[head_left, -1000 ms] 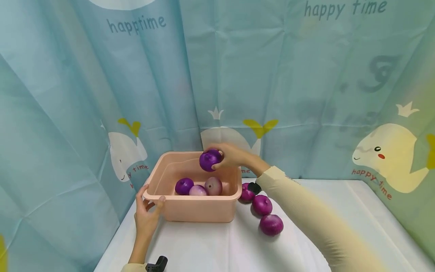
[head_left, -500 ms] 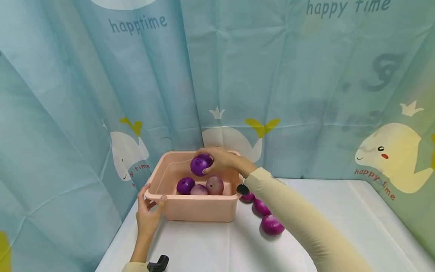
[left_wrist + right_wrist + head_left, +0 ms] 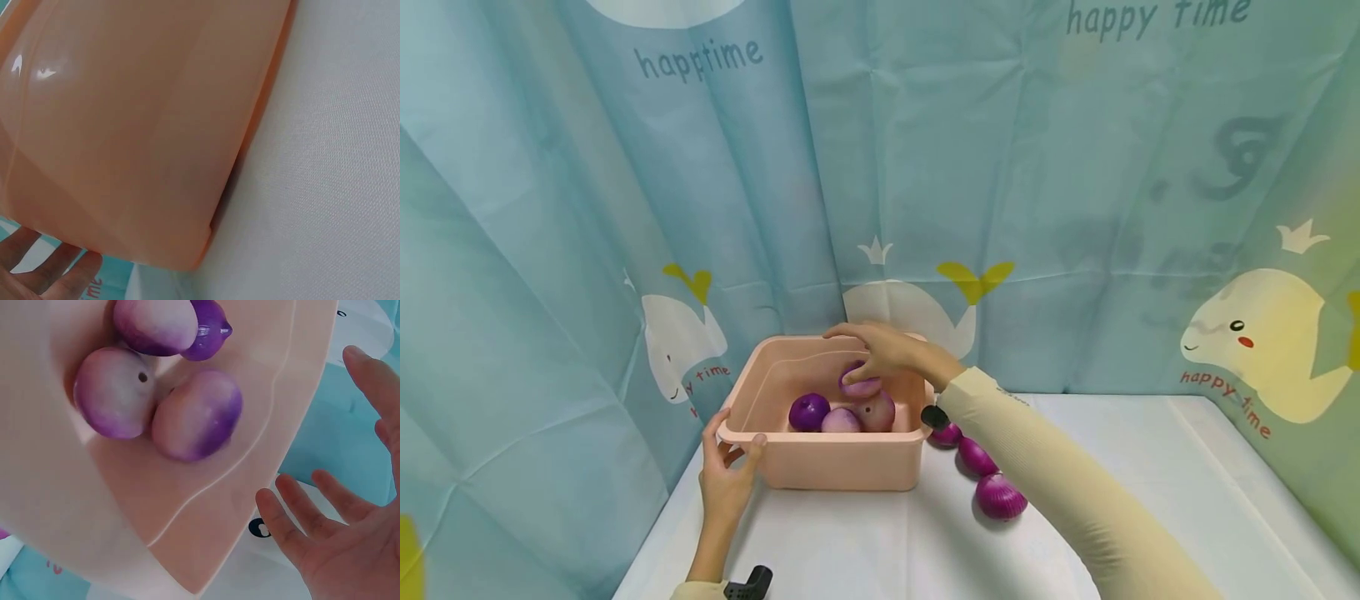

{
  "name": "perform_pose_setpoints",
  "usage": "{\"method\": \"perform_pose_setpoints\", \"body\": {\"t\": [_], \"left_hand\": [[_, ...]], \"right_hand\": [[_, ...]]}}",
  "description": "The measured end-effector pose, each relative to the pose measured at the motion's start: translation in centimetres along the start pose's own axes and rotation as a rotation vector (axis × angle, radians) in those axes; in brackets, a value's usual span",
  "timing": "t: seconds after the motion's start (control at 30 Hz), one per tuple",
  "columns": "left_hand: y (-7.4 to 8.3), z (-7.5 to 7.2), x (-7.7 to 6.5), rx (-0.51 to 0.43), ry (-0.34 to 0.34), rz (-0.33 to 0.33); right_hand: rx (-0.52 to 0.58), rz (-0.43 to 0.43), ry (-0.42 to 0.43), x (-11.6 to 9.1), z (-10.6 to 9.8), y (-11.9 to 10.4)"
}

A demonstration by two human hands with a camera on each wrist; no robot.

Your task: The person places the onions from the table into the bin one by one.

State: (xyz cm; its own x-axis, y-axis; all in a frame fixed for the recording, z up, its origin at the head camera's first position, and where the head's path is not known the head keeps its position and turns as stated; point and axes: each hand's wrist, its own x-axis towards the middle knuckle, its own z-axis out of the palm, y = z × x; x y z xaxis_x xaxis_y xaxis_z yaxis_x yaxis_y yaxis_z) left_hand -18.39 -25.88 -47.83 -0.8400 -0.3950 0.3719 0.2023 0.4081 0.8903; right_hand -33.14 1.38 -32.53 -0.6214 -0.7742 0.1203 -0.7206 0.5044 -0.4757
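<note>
Step in hand, as I judge it: release of an onion [image 3: 863, 387] inside the pink basin [image 3: 842, 463]. It sits at the far right of the group, behind a pale onion [image 3: 877, 412] with a small dark hole. I cannot tell whether it has fully settled. A deep purple onion [image 3: 808, 412] and a two-toned onion [image 3: 841, 420] lie left of these. Three onions are outside, on the white tabletop [image 3: 820, 542] right of the basin: the near onion [image 3: 1000, 497], the middle onion [image 3: 976, 457] and the far onion [image 3: 946, 435], the last two partly covered by my sleeve [image 3: 1045, 458].

Next move, in my judgement: lift my right hand [image 3: 883, 348] clear without nudging the group, bring it back over the right wall, and take one of the outside onions. The near one looks the most accessible.

Pose: my right forearm reaches in from the near right, crossing the basin's right side. The right hand is above the far right part, fingers spread and well apart from the thumb, clamped on nothing; the right wrist view shows a gap to every onion. My left hand [image 3: 726, 483] grips the basin at its near left corner, thumb on the near rim, fingers along the outside of the left wall.
</note>
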Motion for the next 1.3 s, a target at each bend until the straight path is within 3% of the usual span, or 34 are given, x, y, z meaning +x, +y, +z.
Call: {"method": "perform_pose_setpoints", "body": {"t": [0.23, 0.47, 0.67, 0.9, 1.3], "left_hand": [[-0.5, 0.3, 0.1, 0.02, 0.005, -0.009], [-0.5, 0.4, -0.1, 0.008, -0.004, -0.009], [-0.5, 0.6, 0.0, 0.006, -0.006, -0.006], [-0.4, 0.6, 0.0, -0.003, -0.01, -0.002], [-0.4, 0.4, 0.0, -0.001, 0.017, 0.026]], "right_hand": [[-0.005, -0.057, 0.022, -0.4, -0.2, 0.2], [0.081, -0.043, 0.045, -2.7, -0.9, 0.5], [0.166, -0.066, 0.092, -5.8, -1.5, 1.9], [0.187, -0.078, 0.169, -10.4, -2.0, 3.5], [0.146, 0.013, 0.229, -17.3, -1.4, 5.4]]}}
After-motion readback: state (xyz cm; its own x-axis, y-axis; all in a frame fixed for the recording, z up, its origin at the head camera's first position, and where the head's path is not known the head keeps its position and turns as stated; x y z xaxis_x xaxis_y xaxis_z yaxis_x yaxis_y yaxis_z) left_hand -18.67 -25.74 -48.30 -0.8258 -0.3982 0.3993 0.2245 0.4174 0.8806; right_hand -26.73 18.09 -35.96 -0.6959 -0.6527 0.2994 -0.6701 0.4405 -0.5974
